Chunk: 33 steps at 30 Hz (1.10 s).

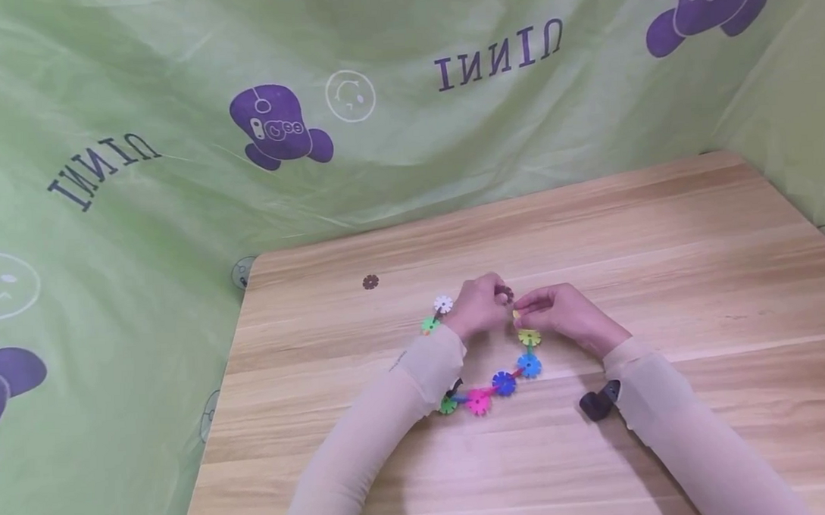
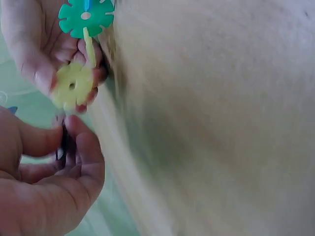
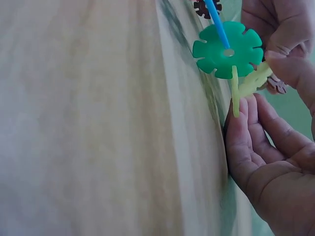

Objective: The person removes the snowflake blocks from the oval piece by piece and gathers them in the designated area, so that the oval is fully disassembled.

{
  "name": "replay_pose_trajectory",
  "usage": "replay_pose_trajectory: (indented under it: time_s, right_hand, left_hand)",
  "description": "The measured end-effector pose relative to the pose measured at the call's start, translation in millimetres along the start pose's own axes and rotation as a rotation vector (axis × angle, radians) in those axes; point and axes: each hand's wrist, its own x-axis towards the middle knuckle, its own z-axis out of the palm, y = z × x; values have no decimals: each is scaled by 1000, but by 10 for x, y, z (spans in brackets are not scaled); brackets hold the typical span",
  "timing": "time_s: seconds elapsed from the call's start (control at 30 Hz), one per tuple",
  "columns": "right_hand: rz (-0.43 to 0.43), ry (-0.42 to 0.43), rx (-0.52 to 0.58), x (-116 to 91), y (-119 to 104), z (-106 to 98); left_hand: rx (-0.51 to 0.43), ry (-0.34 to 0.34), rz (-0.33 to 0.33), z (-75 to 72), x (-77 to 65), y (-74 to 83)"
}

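My left hand (image 1: 479, 307) pinches a dark brown notched snowflake disc (image 2: 63, 143) edge-on between thumb and fingers. My right hand (image 1: 566, 314) pinches a pale yellow snowflake disc (image 2: 74, 87) by its edge, thumb on top. Another yellow disc (image 3: 235, 93) slots into it, and a green disc (image 3: 227, 49) follows with a blue one. These belong to a curved chain of discs, with a light blue disc (image 1: 528, 365), dark blue disc (image 1: 504, 383) and pink disc (image 1: 479, 401) along its near side. The fingertips of both hands are close together, the brown disc right by the yellow one.
A loose brown disc (image 1: 370, 282) lies on the wooden table (image 1: 307, 367) at the back left. A white disc (image 1: 444, 304) and a green disc (image 1: 430, 325) show beside the left wrist; the left sleeve hides part of the chain. A green printed cloth (image 1: 396, 167) hangs behind.
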Motion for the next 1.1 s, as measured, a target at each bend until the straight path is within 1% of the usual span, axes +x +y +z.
replay_pose_trajectory:
  time_s: [0.1, 0.17, 0.27, 0.33, 0.43, 0.53, 0.6, 0.67, 0.77, 0.9, 1.0, 1.1]
  right_hand:
    - [21, 6, -10, 3, -6, -29]
    - [25, 13, -14, 1, -22, -52]
    - [28, 11, -31, -14, -49, -75]
    - [30, 10, -39, -26, -58, -75]
    - [34, -1, -46, -38, -59, -52]
    - [23, -7, -43, -40, -55, -17]
    - [11, -10, -37, -39, -59, 6]
    - [8, -6, -32, -51, -46, 25]
    - [8, -8, -27, -59, -37, 50]
    - [0, -14, -27, -58, -33, 58]
    - [-2, -13, -28, -49, -37, 45]
    - [13, -6, -37, -36, -43, 34]
  left_hand:
    - [-49, 26, -9, -145, 3, -8]
    - [-91, 20, -17, -277, 8, -22]
    - [-158, 22, -46, -482, 24, -104]
    - [-195, 58, -80, -629, 43, -211]
    - [-191, 137, -125, -819, 76, -448]
    - [-109, 219, -159, -950, 100, -710]
    - [-57, 261, -175, -1002, 108, -877]
    - [-7, 296, -184, -1012, 118, -1017]
    - [30, 330, -190, -1013, 131, -1167]
    - [60, 351, -200, -1019, 156, -1247]
    - [83, 354, -207, -1026, 189, -1261]
    - [98, 355, -214, -1021, 211, -1260]
